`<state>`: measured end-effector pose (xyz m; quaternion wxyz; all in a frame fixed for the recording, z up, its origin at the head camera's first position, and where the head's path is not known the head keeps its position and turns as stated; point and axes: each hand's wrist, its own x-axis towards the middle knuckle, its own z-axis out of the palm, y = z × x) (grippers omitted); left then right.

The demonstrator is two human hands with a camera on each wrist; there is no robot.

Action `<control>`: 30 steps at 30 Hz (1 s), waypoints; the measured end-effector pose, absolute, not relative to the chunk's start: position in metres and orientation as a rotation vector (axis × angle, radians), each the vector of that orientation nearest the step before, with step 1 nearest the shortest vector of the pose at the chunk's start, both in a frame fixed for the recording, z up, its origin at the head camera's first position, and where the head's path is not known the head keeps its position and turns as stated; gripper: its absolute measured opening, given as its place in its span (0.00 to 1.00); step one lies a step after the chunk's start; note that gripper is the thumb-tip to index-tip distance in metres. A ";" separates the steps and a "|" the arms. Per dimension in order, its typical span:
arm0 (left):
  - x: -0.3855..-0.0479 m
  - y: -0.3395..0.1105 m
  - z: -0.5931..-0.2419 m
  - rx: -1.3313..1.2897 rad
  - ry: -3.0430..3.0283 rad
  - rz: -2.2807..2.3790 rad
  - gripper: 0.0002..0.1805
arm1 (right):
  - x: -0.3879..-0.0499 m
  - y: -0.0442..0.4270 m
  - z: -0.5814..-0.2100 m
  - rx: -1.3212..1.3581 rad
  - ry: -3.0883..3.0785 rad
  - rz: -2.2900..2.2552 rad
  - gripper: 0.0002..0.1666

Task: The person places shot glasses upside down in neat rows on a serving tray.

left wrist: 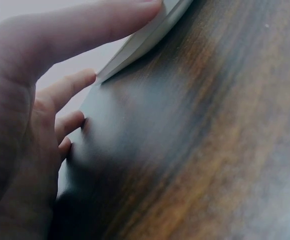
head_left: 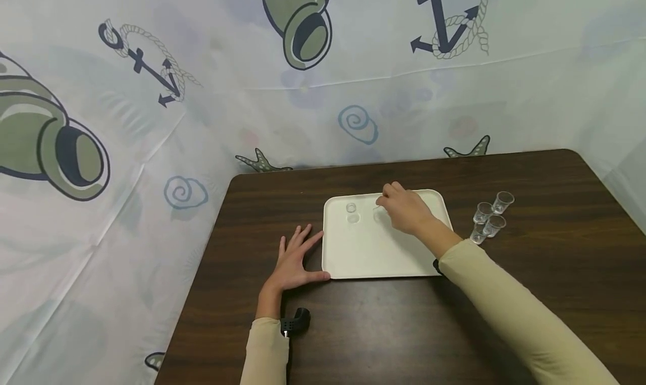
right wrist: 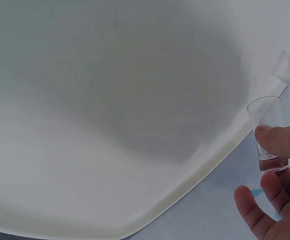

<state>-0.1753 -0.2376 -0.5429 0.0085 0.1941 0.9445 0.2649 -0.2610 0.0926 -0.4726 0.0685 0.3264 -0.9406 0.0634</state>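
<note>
In the head view, a white tray point(head_left: 383, 250) lies on the dark wooden table. My right hand point(head_left: 406, 210) is above its far side, pinching a small clear shot glass point(right wrist: 271, 112) between thumb and fingers. The glass is inverted, its wide rim towards the tray and its thick base up; whether the rim touches is unclear. To its left another shot glass point(head_left: 351, 208) stands upside down on the tray. My left hand point(head_left: 291, 265) lies spread at the tray's left edge, with thumb and index finger touching the rim near the front corner.
Several clear shot glasses point(head_left: 494, 224) stand close together on the table point(head_left: 550, 205), right of the tray. A patterned cloth point(head_left: 404, 110) hangs behind the table and along its left side.
</note>
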 end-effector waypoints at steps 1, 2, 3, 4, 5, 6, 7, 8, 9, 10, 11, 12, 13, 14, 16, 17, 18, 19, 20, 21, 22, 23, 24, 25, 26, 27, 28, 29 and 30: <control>-0.176 -0.237 -0.543 0.610 2.948 0.827 0.56 | -0.261 0.091 -0.473 0.988 -2.830 0.168 0.20; -0.177 -0.237 -0.542 0.611 2.945 0.823 0.56 | -0.261 0.090 -0.473 0.993 -2.830 0.147 0.20; -0.177 -0.238 -0.542 0.612 2.941 0.826 0.56 | -0.261 0.088 -0.473 0.997 -2.832 0.131 0.20; -0.178 -0.238 -0.542 0.612 2.940 0.826 0.56 | -0.261 0.087 -0.473 0.999 -2.835 0.123 0.19; -0.178 -0.238 -0.542 0.610 2.938 0.824 0.56 | -0.261 0.085 -0.473 1.002 -2.838 0.116 0.19; -0.178 -0.238 -0.542 0.607 2.937 0.821 0.56 | -0.262 0.084 -0.474 1.006 -2.841 0.110 0.19; -0.178 -0.238 -0.542 0.604 2.937 0.818 0.56 | -0.262 0.082 -0.474 1.010 -2.846 0.104 0.18; -0.178 -0.239 -0.542 0.602 2.939 0.813 0.56 | -0.262 0.080 -0.474 1.014 -2.850 0.098 0.18; -0.178 -0.239 -0.542 0.601 2.939 0.812 0.56 | -0.262 0.079 -0.474 1.016 -2.856 0.093 0.17; -0.178 -0.239 -0.542 0.598 2.940 0.810 0.56 | -0.262 0.077 -0.473 1.018 -2.860 0.080 0.17; -0.178 -0.239 -0.542 0.596 2.940 0.810 0.56 | -0.262 0.075 -0.473 1.020 -2.866 0.069 0.18; -0.178 -0.239 -0.542 0.596 2.939 0.813 0.56 | -0.263 0.074 -0.472 1.021 -2.871 0.057 0.18; -0.178 -0.239 -0.542 0.596 2.939 0.815 0.56 | -0.263 0.072 -0.472 1.022 -2.878 0.047 0.18; -0.177 -0.239 -0.543 0.595 2.939 0.817 0.56 | -0.263 0.070 -0.471 1.024 -2.885 0.035 0.18; -0.177 -0.239 -0.543 0.589 2.939 0.819 0.56 | -0.264 0.067 -0.471 1.028 -2.900 0.017 0.19; -0.177 -0.239 -0.543 0.587 2.941 0.818 0.56 | -0.264 0.066 -0.470 1.029 -2.905 0.015 0.19; -0.177 -0.239 -0.543 0.587 2.941 0.821 0.56 | -0.264 0.064 -0.470 1.030 -2.910 0.010 0.19; -0.177 -0.238 -0.543 0.589 2.942 0.823 0.56 | -0.265 0.064 -0.470 1.033 -2.911 0.009 0.19; -0.176 -0.238 -0.543 0.590 2.943 0.824 0.56 | -0.265 0.063 -0.470 1.032 -2.916 0.005 0.20; -0.176 -0.238 -0.543 0.591 2.943 0.826 0.56 | -0.265 0.062 -0.470 1.030 -2.919 0.002 0.20; -0.176 -0.238 -0.543 0.592 2.945 0.826 0.56 | -0.265 0.062 -0.470 1.030 -2.922 0.000 0.21; -0.176 -0.237 -0.542 0.592 2.944 0.827 0.56 | -0.265 0.061 -0.470 1.029 -2.925 -0.001 0.21; -0.175 -0.237 -0.542 0.591 2.943 0.830 0.56 | -0.265 0.061 -0.471 1.028 -2.930 0.000 0.22; -0.175 -0.237 -0.542 0.590 2.944 0.828 0.56 | -0.265 0.060 -0.471 1.027 -2.934 0.002 0.22; -0.175 -0.237 -0.542 0.587 2.945 0.829 0.56 | -0.266 0.060 -0.472 1.026 -2.941 0.006 0.22; -0.175 -0.237 -0.542 0.587 2.946 0.829 0.56 | -0.266 0.059 -0.472 1.026 -2.946 0.010 0.22; -0.175 -0.237 -0.542 0.585 2.947 0.828 0.56 | -0.266 0.059 -0.472 1.026 -2.951 0.017 0.22; -0.175 -0.237 -0.542 0.583 2.947 0.829 0.56 | -0.266 0.059 -0.473 1.024 -2.958 0.024 0.22; -0.175 -0.236 -0.542 0.583 2.947 0.832 0.56 | -0.267 0.059 -0.473 1.022 -2.964 0.032 0.22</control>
